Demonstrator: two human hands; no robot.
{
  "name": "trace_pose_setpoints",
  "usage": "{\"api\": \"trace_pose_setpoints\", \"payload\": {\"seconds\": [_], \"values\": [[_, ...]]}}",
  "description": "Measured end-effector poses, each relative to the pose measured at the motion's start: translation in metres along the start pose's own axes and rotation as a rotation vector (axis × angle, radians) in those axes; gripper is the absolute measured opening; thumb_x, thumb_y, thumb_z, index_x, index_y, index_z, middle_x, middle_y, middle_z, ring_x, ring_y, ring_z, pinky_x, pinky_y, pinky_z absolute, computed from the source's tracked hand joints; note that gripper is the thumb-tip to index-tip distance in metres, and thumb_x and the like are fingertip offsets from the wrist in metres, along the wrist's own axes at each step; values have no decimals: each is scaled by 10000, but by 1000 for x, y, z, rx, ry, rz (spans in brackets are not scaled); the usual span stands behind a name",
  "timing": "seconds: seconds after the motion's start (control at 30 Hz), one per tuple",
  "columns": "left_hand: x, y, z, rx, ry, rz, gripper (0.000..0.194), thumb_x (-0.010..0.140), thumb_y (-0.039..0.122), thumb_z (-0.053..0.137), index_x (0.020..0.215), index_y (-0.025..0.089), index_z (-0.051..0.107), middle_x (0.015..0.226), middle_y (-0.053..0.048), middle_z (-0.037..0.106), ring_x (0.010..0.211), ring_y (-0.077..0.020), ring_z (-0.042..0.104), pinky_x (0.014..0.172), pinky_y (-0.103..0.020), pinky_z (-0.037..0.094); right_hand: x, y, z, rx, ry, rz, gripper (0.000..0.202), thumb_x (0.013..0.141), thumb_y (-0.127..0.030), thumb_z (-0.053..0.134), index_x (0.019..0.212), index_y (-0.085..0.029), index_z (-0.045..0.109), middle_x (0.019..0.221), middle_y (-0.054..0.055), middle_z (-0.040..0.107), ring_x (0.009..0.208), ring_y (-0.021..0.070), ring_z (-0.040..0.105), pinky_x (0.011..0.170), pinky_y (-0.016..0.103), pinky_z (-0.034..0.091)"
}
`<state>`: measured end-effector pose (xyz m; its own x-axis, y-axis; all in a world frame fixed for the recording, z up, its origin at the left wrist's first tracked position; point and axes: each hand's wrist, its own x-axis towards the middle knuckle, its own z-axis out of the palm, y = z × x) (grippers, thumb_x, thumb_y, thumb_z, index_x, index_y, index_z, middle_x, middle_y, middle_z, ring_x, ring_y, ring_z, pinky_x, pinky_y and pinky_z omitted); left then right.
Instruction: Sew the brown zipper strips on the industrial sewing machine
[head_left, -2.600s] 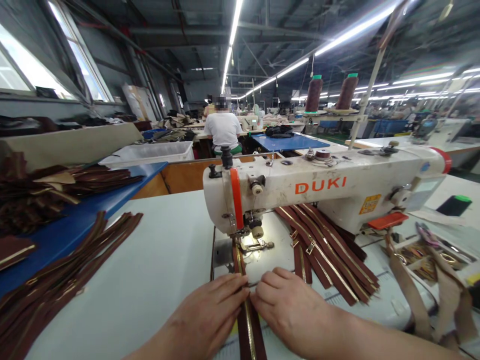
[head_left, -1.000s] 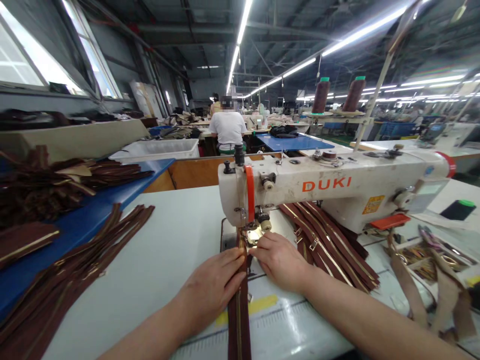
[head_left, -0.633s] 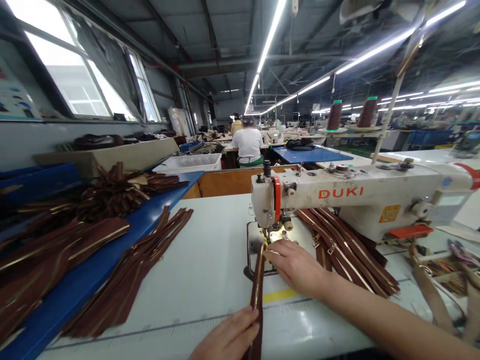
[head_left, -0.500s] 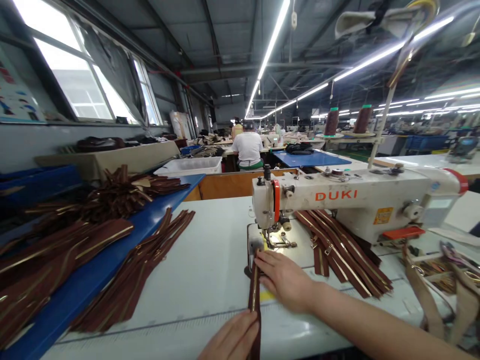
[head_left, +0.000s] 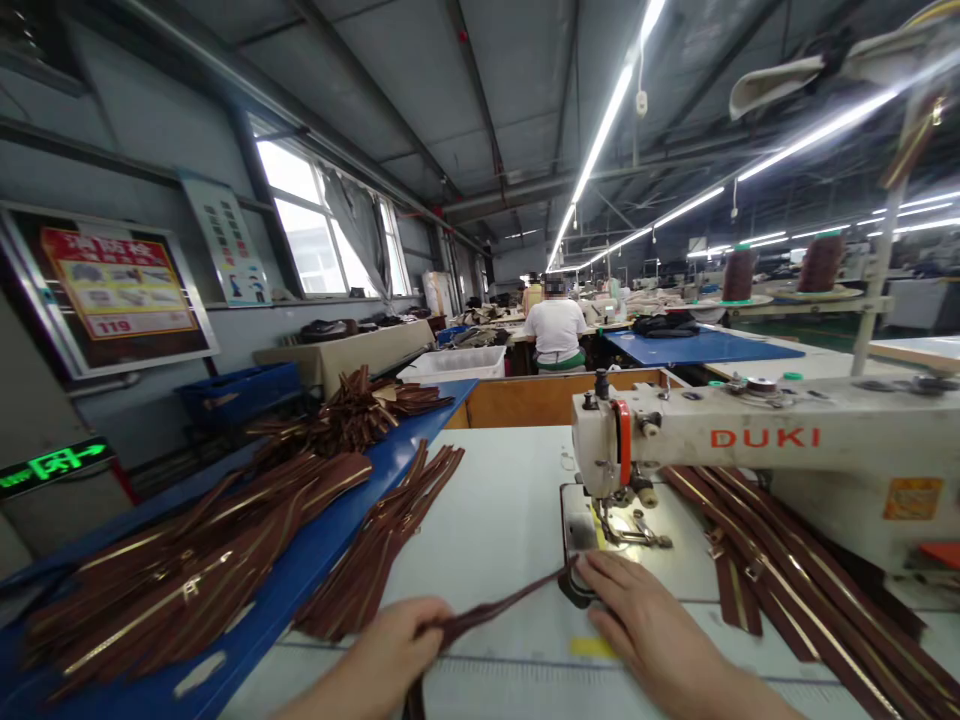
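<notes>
A brown zipper strip (head_left: 506, 604) stretches slantwise over the pale sewing table, from my left hand up to the needle plate. My left hand (head_left: 397, 640) is closed round the strip near the table's front, and its loose end hangs below the fist. Beside the presser foot, my right hand (head_left: 645, 610) lies palm down, with its fingertips on the strip's far end at the plate's front edge. The white sewing machine (head_left: 598, 440) has its needle area just beyond those fingertips.
Brown zipper strips (head_left: 382, 540) lie left on the table, with more (head_left: 217, 550) on a blue board (head_left: 300, 590). Another bundle (head_left: 795, 560) lies under the machine arm. A seated person (head_left: 556, 325) is ahead; thread cones (head_left: 739, 275) stand right.
The view has swung left. My left hand has lifted and pulled its part of the strip leftward, so the strip now runs slantwise. My right hand stays by the needle plate.
</notes>
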<state>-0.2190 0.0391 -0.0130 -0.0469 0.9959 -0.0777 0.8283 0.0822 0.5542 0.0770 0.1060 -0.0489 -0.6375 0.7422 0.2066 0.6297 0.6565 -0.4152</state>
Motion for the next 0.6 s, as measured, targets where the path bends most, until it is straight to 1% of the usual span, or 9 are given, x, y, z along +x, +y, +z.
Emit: {"api": "trace_pose_setpoints", "payload": {"seconds": [0.07, 0.1, 0.17, 0.2, 0.3, 0.37, 0.43, 0.5, 0.6], "values": [[25, 2, -36, -7, 46, -103, 196, 799, 205, 486, 719, 157, 658, 549, 16, 552, 527, -185, 578, 484, -272, 459, 1, 1, 0, -9, -6, 11, 462, 926, -318, 390, 1358, -167, 453, 1405, 97, 437, 1297, 264, 388, 1103, 448, 294], [37, 3, -54, -2, 88, -129, 207, 849, 239, 483, 776, 144, 652, 564, 18, 549, 511, -175, 570, 470, -274, 458, 1, 1, 1, -14, -5, 13, 457, 924, -311, 391, 1350, -163, 465, 1396, 101, 448, 1289, 264, 398, 1100, 444, 300], [56, 1, -87, 22, 187, -143, 188, 905, 297, 538, 970, 136, 609, 812, -18, 622, 660, -149, 610, 595, -297, 513, 2, 3, 2, -18, 1, 15, 442, 919, -298, 396, 1326, -156, 497, 1376, 109, 471, 1273, 268, 418, 1092, 437, 315], [64, 0, -101, 43, 234, -141, 233, 908, 325, 554, 1043, 138, 586, 950, -43, 621, 770, -172, 622, 666, -333, 528, 3, 3, 2, -16, 7, 16, 434, 916, -293, 401, 1311, -152, 514, 1364, 113, 484, 1265, 270, 426, 1088, 434, 323], [76, -4, -126, 144, 346, -126, 312, 897, 346, 574, 1133, 144, 560, 1140, -55, 570, 957, -259, 595, 787, -411, 517, 3, 4, 4, 3, 42, 12, 402, 908, -257, 412, 1270, -151, 553, 1314, 117, 530, 1228, 263, 463, 1069, 416, 352], [80, -8, -129, 226, 383, -113, 317, 897, 338, 574, 1149, 147, 553, 1159, -60, 563, 979, -266, 588, 802, -424, 511, 2, 4, 5, 20, 72, -3, 380, 904, -220, 411, 1240, -157, 576, 1268, 113, 563, 1192, 249, 493, 1051, 394, 377], [81, -14, -123, 307, 399, -97, 315, 899, 337, 574, 1157, 159, 546, 1170, -67, 559, 982, -251, 588, 805, -424, 510, 2, 5, 7, 35, 107, -27, 363, 899, -186, 407, 1206, -167, 599, 1223, 107, 590, 1161, 240, 513, 1032, 379, 397], [80, -24, -109, 391, 398, -88, 272, 908, 289, 560, 1147, 161, 551, 1151, -78, 571, 983, -234, 591, 828, -431, 497, 3, 7, 10, 48, 139, -50, 349, 892, -164, 412, 1171, -178, 620, 1189, 101, 606, 1143, 238, 521, 1019, 372, 408], [72, -38, -85, 514, 365, -98, 233, 881, 132, 501, 1087, 127, 610, 1021, -105, 619, 951, -256, 618, 856, -425, 470, 4, 10, 14, 54, 161, -72, 337, 876, -144, 430, 1142, -181, 635, 1165, 98, 613, 1132, 243, 522, 1016, 377, 410]]}}
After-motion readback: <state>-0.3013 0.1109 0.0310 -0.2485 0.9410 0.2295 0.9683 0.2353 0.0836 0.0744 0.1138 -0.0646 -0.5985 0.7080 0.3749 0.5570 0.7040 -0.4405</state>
